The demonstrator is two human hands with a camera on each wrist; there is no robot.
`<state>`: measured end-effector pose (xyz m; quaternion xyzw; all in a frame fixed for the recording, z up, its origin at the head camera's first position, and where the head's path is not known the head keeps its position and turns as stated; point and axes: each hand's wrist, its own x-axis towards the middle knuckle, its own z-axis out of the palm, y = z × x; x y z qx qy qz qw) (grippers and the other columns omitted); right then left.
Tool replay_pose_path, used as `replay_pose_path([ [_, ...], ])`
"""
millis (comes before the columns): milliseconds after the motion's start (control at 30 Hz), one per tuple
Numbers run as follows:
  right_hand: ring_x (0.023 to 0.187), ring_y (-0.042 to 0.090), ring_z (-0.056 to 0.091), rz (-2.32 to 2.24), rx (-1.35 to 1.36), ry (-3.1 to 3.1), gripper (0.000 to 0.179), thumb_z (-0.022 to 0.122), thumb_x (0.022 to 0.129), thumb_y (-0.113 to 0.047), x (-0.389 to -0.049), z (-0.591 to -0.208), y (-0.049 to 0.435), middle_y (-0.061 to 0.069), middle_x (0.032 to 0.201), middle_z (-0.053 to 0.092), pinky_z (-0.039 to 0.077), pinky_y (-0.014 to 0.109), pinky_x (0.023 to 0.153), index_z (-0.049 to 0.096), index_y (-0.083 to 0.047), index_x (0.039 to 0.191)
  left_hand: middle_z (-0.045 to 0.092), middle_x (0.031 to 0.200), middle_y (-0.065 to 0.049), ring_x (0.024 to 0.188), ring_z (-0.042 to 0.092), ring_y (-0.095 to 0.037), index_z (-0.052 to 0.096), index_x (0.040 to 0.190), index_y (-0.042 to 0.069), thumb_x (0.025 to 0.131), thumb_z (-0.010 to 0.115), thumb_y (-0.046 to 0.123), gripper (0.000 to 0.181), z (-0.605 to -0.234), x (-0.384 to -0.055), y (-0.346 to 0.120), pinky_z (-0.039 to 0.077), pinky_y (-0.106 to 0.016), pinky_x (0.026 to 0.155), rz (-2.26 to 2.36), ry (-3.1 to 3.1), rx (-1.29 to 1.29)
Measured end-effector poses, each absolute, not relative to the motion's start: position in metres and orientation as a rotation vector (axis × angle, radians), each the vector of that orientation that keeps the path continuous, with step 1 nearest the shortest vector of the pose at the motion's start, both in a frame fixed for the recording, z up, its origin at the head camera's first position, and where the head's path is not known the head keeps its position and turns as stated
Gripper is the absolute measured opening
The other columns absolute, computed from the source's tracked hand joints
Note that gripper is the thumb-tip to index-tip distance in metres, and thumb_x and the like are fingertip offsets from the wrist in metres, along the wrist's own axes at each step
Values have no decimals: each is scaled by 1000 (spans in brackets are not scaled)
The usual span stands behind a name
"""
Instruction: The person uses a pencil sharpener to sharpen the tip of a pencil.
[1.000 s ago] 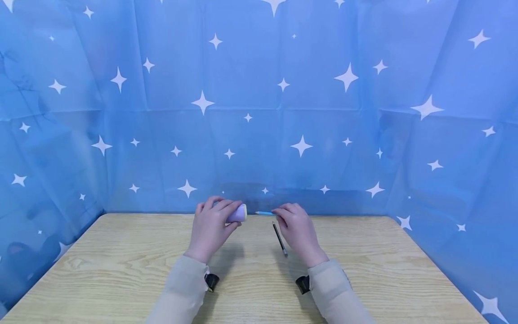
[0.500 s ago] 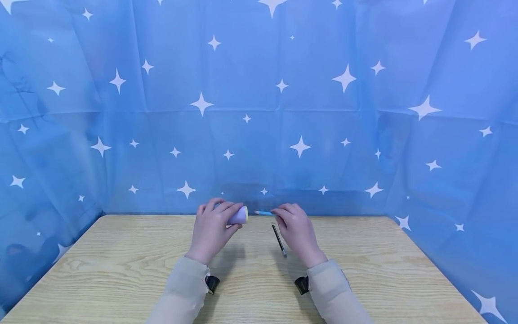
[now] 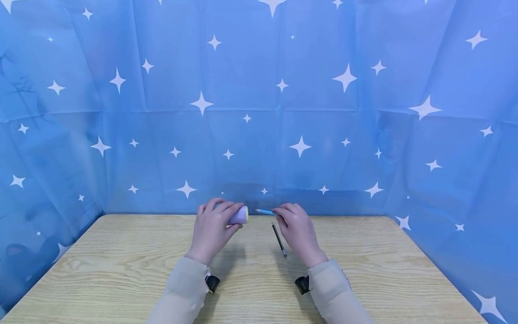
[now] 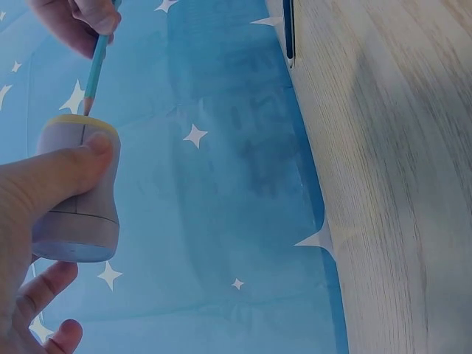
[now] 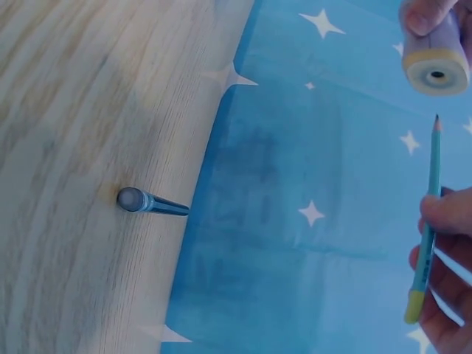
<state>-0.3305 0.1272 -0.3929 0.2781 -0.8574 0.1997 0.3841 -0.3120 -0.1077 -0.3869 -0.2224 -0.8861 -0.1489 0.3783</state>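
Observation:
My left hand [image 3: 210,229] grips a lilac pencil sharpener [image 3: 238,215], thumb along its near side in the left wrist view. A small dark hole shows in the sharpener's [image 5: 438,77] cream-rimmed end, which faces the other hand. Between thumb and fingers, my right hand [image 3: 297,231] pinches a light blue pencil [image 5: 431,199] with a yellow back end. Its sharpened tip points at the hole, a short gap apart in the head and right wrist views. Below the right hand, a dark pencil [image 3: 279,240] lies on the table.
The wooden table [image 3: 121,261] reaches back to a blue curtain [image 3: 259,126] with white stars, close behind both hands. More of the curtain hangs along the left and right sides. Black wrist cameras sit under both sleeves.
The light blue pencil has tilted slightly, its tip a little higher in the head view. Both hands stay nearly in place with their holds unchanged.

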Motion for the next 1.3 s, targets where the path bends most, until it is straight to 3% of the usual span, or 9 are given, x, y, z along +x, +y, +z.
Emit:
replay_pose_path([
  [1300,70,9,57,673,516,-2367,16,72,86,-4,-336,-398,134,1,88,65,47,26,58,74,-5,102,69,113,4,112,53,-22,70,120,20,72,87,26,51,-390,-314,-107,39,-44,87,-394,-2281,-564],
])
